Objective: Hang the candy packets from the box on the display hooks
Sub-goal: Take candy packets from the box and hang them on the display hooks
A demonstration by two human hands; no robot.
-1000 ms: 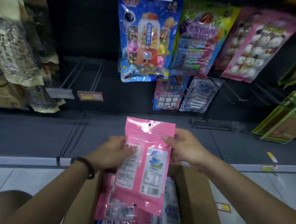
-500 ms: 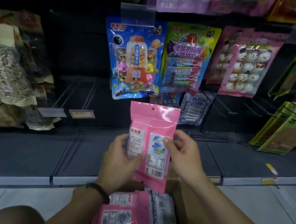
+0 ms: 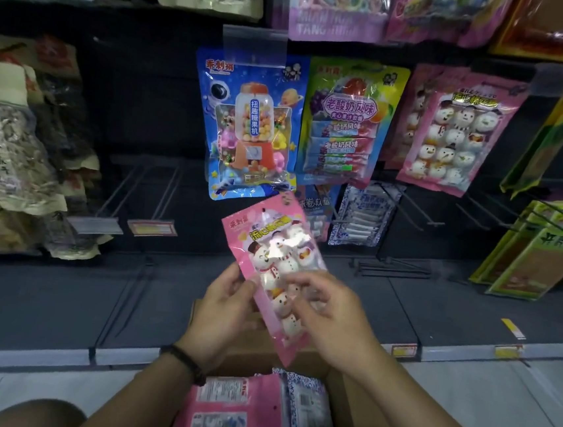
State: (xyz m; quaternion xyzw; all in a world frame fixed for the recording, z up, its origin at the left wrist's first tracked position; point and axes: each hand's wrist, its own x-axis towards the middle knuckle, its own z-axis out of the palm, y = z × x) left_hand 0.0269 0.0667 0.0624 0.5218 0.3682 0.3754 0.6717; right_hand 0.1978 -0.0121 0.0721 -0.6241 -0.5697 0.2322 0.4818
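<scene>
1. The pink snowman pkt (image 3: 272, 243) is up in front of the shelves, above the box (image 3: 353, 413). Its printed side faces the camera and its top is tilted up-left.
2. The L hand (image 3: 222, 311) grips the pkt's left edge, fingers curled round it. The R hand (image 3: 331, 321) has fingers curled over the lower front. It's blurred but looks like a pinch, so both hands hold the one pkt.
3. Likely target: the hanging snowman pkts (image 3: 453, 133) at upper right. Match those, not the bare hooks (image 3: 411, 208) lower down.
4. Level the pkt first so the top edge is square to the hook.
5. The hang hole near the top is too blurred to place, so find it before reaching.
6. Move one hand up to pinch just below the top seam, keeping the hole clear. The other hand can steady the hook tip; a clear tag flap (image 3: 557, 81) prob. needs lifting.
7. The film looks slick and the contents soft, so don't squeeze the middle.
8. Slide it fully back, front facing out.
9. More pkts (image 3: 230, 411) sit in the box, so plenty is left to do.
</scene>
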